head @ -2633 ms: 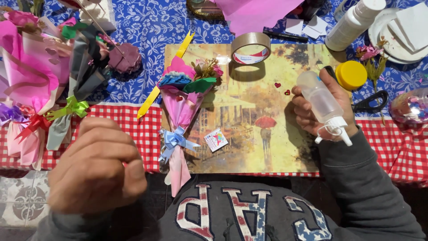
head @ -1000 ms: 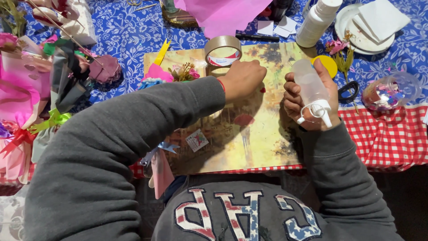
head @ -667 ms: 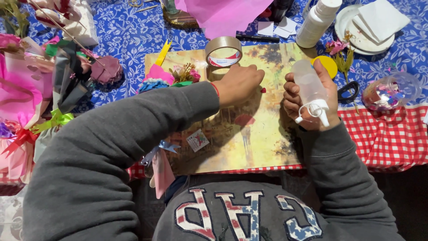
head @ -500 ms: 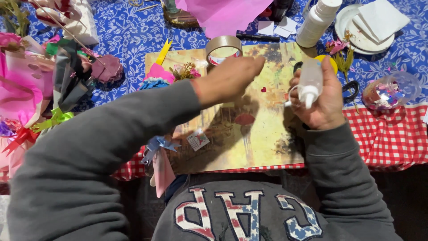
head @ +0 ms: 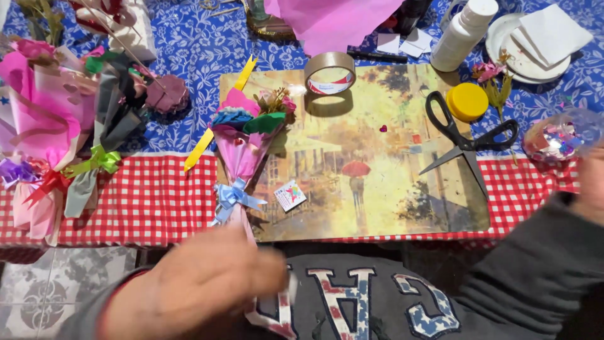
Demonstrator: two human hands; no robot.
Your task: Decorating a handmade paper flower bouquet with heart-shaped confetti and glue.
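Observation:
My left hand (head: 207, 286) is blurred low in the view, close to my grey sweatshirt and just below the tip of a small pink paper bouquet (head: 245, 145) tied with a light blue bow. The bouquet lies on the left edge of a picture board (head: 390, 182). Only a sliver of my right hand (head: 592, 182) shows at the right edge, beside a clear round container of confetti (head: 560, 135). Whether either hand holds anything is hidden by blur and the frame edge. A tiny red heart (head: 382, 128) sits on the board.
On or near the board are a tape roll (head: 330, 72), black scissors (head: 465, 141), a yellow cap (head: 467, 101) and a small tag card (head: 289, 195). A white bottle (head: 462, 34), a plate with napkins (head: 535, 44) and pink tissue (head: 333, 19) stand behind. Wrapped bouquets (head: 50, 126) fill the left.
My left hand pulled back from the board's middle to my lap. My right hand moved off to the right edge, and the glue bottle it held is out of sight.

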